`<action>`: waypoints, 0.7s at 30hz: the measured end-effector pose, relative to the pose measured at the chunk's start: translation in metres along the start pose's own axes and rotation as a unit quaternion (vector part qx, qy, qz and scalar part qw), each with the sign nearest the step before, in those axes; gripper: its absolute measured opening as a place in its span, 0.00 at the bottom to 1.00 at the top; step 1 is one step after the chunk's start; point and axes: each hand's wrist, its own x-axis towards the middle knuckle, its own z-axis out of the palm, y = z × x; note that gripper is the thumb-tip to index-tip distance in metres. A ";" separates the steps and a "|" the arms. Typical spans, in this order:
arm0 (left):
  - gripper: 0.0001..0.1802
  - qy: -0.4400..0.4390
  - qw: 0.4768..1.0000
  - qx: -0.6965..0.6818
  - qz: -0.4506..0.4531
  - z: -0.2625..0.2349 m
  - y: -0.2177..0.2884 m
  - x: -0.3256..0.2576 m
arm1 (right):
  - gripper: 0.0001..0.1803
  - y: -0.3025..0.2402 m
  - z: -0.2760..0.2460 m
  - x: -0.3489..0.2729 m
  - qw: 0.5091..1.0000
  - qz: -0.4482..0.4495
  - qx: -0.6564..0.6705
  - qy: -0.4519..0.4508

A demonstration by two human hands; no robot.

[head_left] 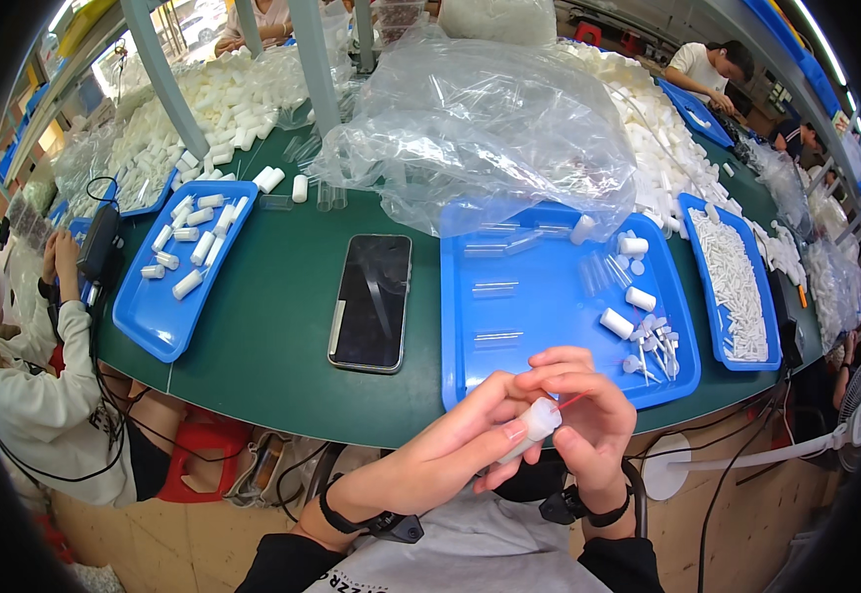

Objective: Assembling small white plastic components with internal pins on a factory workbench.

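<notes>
Over the near edge of a blue tray (569, 385), my left hand (470, 430) is closed round a white plastic cylinder (527, 435), its thumb lying along the side. A pale cap or plug sits at the cylinder's upper end. From there a thin red strand (575, 399) sticks out toward my right hand (588, 415). That hand curls round the capped end, thumb beside it, fingertips close to my left fingers. Its exact contact is partly hidden. In the tray lie white cylinders (617, 323), clear tubes (494, 290) and small white stemmed pieces (659, 348).
A black phone (371, 301) lies left of the tray. Another blue tray (166, 331) holds white cylinders; a right-hand tray (774, 362) holds small white sticks. Plastic bags (490, 119) and heaped white parts (252, 94) fill the back. A co-worker (40, 366) sits left; a fan (857, 420) stands right.
</notes>
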 end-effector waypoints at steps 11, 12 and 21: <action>0.22 0.034 0.999 0.028 0.004 0.005 -0.002 -0.001 | 0.15 -0.003 0.001 0.001 0.999 -0.004 -0.044 0.015; 0.22 0.037 0.999 0.029 0.015 0.005 -0.003 -0.002 | 0.15 -0.004 0.002 0.001 0.997 -0.010 -0.073 0.019; 0.20 -0.012 0.999 0.018 0.032 -0.005 -0.008 0.000 | 0.15 -0.027 0.009 0.006 0.951 -0.091 -0.295 0.006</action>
